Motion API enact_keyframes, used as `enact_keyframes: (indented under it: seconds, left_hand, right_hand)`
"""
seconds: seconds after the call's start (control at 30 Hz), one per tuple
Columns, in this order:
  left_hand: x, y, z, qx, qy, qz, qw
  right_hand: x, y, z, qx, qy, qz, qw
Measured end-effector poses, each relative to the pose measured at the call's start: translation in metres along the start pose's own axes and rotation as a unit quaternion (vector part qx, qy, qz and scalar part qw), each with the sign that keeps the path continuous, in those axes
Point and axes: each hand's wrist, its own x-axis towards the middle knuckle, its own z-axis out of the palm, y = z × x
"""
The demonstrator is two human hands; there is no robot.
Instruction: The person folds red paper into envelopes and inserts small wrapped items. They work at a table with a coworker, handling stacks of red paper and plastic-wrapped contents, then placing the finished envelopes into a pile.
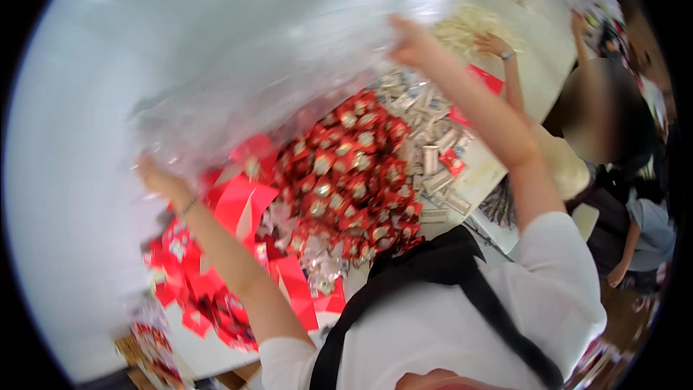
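A person is holding up a large clear plastic bag [289,79] above a pale table [534,50]. The left hand [155,179] and right hand [411,42] are gripping its lower edge, fingers closed on the plastic. Below, a heap of red and gold packets [354,173] is lying on the table, with small pale sachets [426,126] just beside it.

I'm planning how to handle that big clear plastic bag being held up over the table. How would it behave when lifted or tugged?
The clear plastic bag is probably floppy: it sags and crumples between the left hand and right hand. It looks light, as it is held overhead by its edges. Its glossy film may be slippery, and a tug could spill anything inside onto the red packets below.
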Motion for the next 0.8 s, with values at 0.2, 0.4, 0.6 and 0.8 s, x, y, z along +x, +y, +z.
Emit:
enact_keyframes:
  seconds: [0.2,0.4,0.6,0.8]
  left_hand:
    - [-0.11,0.059,0.092,0.218,-0.502,0.17,0.819]
    - [-0.141,0.071,0.131,0.188,-0.221,0.361,0.886]
    - [-0.154,0.082,0.157,0.072,-0.476,0.024,0.876]
    - [-0.05,0.04,0.143,0.27,-0.357,0.162,0.879]
  right_hand:
    - [-0.044,0.096,0.128,-0.086,-0.334,0.138,0.928]
    - [-0.036,0.071,0.117,-0.177,-0.29,0.021,0.94]
    - [-0.054,0.033,0.127,-0.518,-0.328,-0.399,0.682]
    - [-0.037,-0.015,0.06,-0.377,-0.384,-0.13,0.833]
